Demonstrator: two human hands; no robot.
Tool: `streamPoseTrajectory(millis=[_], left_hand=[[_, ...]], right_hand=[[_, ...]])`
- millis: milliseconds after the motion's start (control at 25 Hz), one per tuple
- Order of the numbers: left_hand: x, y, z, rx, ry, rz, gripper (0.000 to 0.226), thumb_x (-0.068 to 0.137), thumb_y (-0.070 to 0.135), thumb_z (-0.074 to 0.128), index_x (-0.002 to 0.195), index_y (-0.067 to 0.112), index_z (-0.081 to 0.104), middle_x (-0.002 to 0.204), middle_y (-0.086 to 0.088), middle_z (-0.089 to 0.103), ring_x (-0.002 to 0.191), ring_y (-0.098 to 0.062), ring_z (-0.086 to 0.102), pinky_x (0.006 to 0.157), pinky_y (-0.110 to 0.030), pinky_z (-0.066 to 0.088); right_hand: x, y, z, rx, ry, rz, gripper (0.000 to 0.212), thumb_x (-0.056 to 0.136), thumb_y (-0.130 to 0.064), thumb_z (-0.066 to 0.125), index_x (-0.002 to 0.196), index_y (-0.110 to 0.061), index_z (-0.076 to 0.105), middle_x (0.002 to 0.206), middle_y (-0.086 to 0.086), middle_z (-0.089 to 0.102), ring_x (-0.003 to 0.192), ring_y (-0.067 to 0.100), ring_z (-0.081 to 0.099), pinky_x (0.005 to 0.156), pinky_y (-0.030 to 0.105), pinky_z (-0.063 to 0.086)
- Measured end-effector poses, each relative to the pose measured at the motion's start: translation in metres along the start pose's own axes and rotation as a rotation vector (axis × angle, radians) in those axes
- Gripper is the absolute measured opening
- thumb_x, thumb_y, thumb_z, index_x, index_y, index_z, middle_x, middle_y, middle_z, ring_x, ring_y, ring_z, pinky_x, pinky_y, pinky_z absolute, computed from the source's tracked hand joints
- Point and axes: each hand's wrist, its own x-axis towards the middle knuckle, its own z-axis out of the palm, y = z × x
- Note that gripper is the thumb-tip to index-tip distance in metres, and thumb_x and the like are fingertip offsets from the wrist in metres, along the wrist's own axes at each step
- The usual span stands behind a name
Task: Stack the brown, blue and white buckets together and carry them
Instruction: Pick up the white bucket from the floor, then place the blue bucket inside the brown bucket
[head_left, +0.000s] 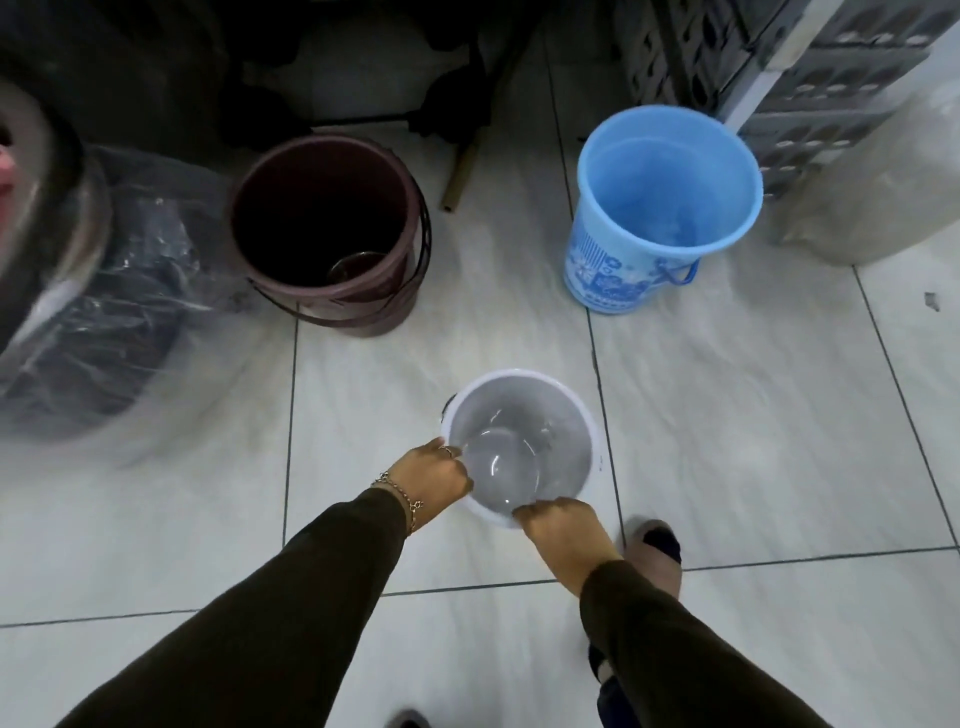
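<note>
A small white bucket (540, 415) is in front of me over the tiled floor, mouth up. My left hand (434, 475) grips its left rim, and my right hand (558, 522) grips the near rim. A brown bucket (322, 228) with a dark handle stands on the floor at the back left, with a small round metal object at its bottom. At the back right stands a light blue bucket (660, 208) with a printed pattern and a blue handle. All three buckets are apart from each other.
A clear plastic bag of dark items (114, 291) lies at the left beside a metal pot (47, 171). Grey plastic crates (810, 67) and a pale sack (878, 182) stand at the back right. A wooden stick (462, 171) leans between the buckets. My slippered feet (654, 556) are at the bottom right.
</note>
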Motion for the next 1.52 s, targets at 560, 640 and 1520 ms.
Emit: streamPoseTrajectory(millis=[560, 640, 1520], left_hand=[[-0.027, 0.019, -0.022, -0.282, 0.067, -0.234, 0.071, 0.087, -0.001, 0.037, 0.152, 0.020, 0.019, 0.163, -0.001, 0.018, 0.153, -0.022, 0.008, 0.125, -0.036, 0.006], [-0.006, 0.006, -0.061, -0.435, 0.117, -0.336, 0.070, 0.089, 0.007, 0.040, 0.153, 0.021, 0.015, 0.161, 0.001, 0.024, 0.152, -0.019, 0.012, 0.125, -0.034, 0.009], [0.268, -0.030, -0.218, -2.308, 0.442, -1.254, 0.060, 0.081, -0.008, 0.052, 0.127, 0.029, 0.039, 0.123, -0.013, 0.056, 0.103, -0.042, 0.066, 0.063, -0.042, 0.061]], right_hand=[[-0.026, 0.065, -0.033, 0.289, 0.010, 0.154, 0.073, 0.086, -0.041, 0.051, 0.152, -0.021, 0.026, 0.162, -0.001, 0.022, 0.152, 0.018, 0.009, 0.124, 0.039, 0.001], [-0.019, 0.104, -0.059, 0.461, 0.088, 0.344, 0.069, 0.090, -0.036, 0.052, 0.152, -0.018, 0.027, 0.162, 0.001, 0.022, 0.152, 0.019, 0.010, 0.123, 0.036, 0.001], [0.123, 0.290, -0.183, 1.957, 0.124, 0.891, 0.029, 0.082, 0.008, 0.053, 0.110, 0.008, 0.058, 0.104, 0.027, 0.066, 0.071, 0.043, 0.067, 0.061, 0.036, 0.062]])
